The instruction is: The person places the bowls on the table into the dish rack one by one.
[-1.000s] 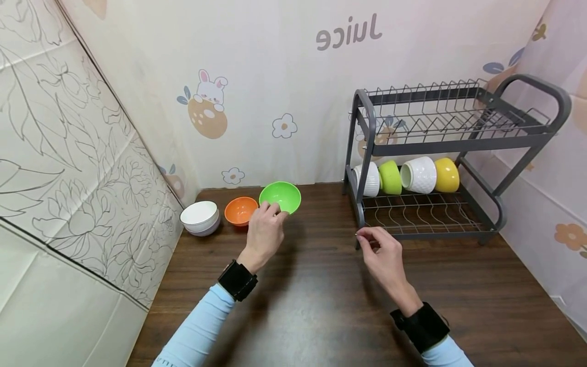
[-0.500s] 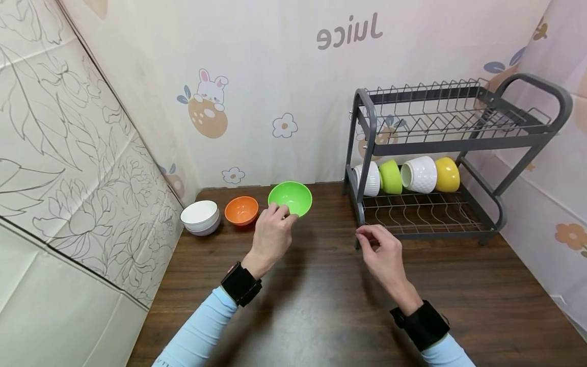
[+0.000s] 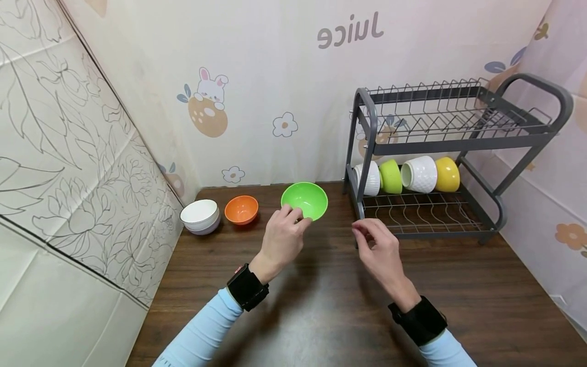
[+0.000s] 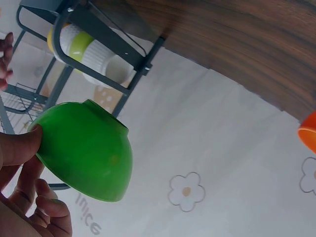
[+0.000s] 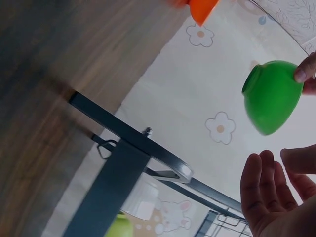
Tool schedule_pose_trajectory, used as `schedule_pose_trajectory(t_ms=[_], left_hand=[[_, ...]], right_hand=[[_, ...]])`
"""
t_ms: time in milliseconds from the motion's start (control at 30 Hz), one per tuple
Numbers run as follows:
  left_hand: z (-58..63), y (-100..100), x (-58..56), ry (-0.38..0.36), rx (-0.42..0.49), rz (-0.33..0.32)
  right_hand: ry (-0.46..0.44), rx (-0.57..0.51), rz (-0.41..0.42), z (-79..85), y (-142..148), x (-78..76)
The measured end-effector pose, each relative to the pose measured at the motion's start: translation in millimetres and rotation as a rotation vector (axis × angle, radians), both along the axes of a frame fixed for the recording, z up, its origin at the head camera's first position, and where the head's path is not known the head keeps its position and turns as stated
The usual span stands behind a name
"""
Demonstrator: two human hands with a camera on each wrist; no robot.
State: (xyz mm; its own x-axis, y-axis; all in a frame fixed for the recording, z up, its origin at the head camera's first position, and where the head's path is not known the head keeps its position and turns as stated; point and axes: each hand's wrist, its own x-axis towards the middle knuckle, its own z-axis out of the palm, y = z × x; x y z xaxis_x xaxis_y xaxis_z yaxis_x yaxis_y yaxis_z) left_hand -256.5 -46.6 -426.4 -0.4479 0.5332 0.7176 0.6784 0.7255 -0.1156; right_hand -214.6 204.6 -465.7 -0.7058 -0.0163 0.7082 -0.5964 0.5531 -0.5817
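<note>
A bright green bowl (image 3: 304,200) is held above the table by my left hand (image 3: 283,235), which pinches its near rim between thumb and fingers. The left wrist view shows the bowl's green outer wall (image 4: 89,148) and its foot ring. My right hand (image 3: 380,252) hovers near the rack's front left corner, fingers loosely bent and holding nothing. In the right wrist view its thumb and fingers (image 5: 266,187) stand apart, a short way from the green bowl (image 5: 272,96). An orange bowl (image 3: 241,210) stands on the table left of the green one.
White bowls (image 3: 200,216), stacked, stand at the far left by the wall. A grey two-tier dish rack (image 3: 458,145) occupies the right side. On its lower tier lie tilted white, green and yellow cups (image 3: 419,175). The brown table (image 3: 321,316) meets patterned walls.
The left hand has carried the green bowl rightward, away from the orange bowl. The right hand has shifted slightly up and left.
</note>
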Motion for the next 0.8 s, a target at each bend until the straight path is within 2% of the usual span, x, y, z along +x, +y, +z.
schedule_pose_trajectory(t_ms=[267, 533, 800], left_hand=[[7.4, 19.2, 5.8, 0.020, -0.031, -0.047], [12.3, 35.2, 10.8, 0.037, -0.060, -0.066], [14.3, 40.9, 12.4, 0.038, -0.060, -0.066]], right_hand=[[0.101, 0.117, 0.055, 8.1, -6.9, -4.3], [0.129, 0.202, 0.071, 15.0, -11.3, -6.8], [0.157, 0.281, 0.073, 19.1, -12.9, -9.4]])
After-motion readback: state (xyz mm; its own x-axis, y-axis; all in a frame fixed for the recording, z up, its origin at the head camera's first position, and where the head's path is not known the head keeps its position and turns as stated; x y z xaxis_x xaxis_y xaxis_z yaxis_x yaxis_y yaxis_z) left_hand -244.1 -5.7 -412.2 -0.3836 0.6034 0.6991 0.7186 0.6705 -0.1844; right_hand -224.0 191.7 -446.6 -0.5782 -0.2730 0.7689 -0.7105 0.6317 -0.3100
